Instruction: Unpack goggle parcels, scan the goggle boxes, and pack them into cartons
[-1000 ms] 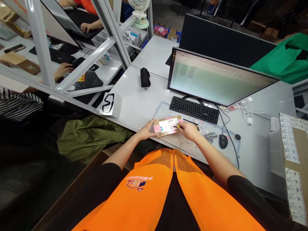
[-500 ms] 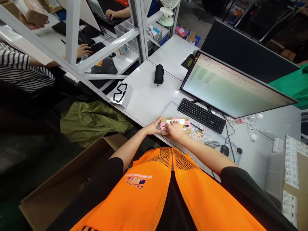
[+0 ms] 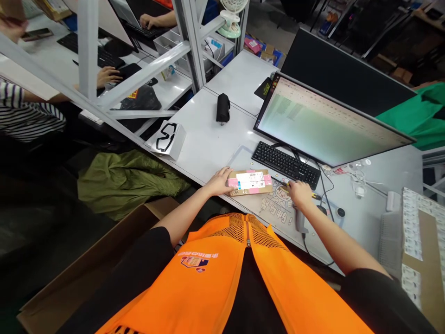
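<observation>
the right hand (image 3: 301,194) has moved off the small flat brown cardboard parcel (image 3: 243,190) with pink tape, and now sits at 3 o'clock from it, over a pale paper desk mat (image 3: 278,208) with a cartoon face. its fingers bend down, and a thin black and yellow pen (image 3: 314,196) seems to lie in them, but i cannot tell if they grip it. a grey hand scanner (image 3: 299,220) on a black cord sits just below that hand. the left hand (image 3: 219,182) is open and flat, resting on the 9 o'clock end of the parcel, which lies on the white desk (image 3: 205,148) near the black keyboard (image 3: 285,163). the step in hand looks like checking the parcel's white label (image 3: 252,181). the next move seems to call for the right hand to take the scanner.
</observation>
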`<state>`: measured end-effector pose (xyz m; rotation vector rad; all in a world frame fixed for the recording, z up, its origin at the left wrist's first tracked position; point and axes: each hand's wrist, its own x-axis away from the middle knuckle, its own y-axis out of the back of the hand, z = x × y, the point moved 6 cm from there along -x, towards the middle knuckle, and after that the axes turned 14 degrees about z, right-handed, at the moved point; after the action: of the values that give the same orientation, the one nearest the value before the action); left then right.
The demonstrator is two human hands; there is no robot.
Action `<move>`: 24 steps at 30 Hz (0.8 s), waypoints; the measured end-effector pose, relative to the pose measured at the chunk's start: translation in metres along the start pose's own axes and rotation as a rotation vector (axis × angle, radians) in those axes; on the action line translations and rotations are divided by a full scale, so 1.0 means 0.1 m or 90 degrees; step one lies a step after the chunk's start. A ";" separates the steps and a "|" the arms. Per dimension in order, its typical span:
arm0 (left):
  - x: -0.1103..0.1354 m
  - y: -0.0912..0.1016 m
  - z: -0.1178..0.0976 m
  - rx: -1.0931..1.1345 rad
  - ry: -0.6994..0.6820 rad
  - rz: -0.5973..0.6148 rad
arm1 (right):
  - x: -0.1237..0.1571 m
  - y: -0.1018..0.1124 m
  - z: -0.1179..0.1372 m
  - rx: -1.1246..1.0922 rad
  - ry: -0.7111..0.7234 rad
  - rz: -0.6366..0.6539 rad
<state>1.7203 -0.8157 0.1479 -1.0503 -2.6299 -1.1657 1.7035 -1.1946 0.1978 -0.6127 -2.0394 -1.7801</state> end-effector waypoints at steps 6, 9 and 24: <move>-0.15 0.11 -0.35 -0.224 -0.042 0.009 | -0.09 -0.95 -0.35 -0.354 -0.128 0.050; -0.16 0.08 -0.37 -0.293 -0.080 0.003 | -0.07 -1.31 -0.36 -0.394 -0.169 0.047; -0.36 0.38 0.19 0.171 0.042 -0.131 | -0.04 -0.05 0.85 -0.249 0.399 -0.157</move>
<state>1.7744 -0.8049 0.1463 -0.6957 -2.7915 -0.8277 1.7052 -1.1116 0.1798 0.1184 -1.3967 -2.1798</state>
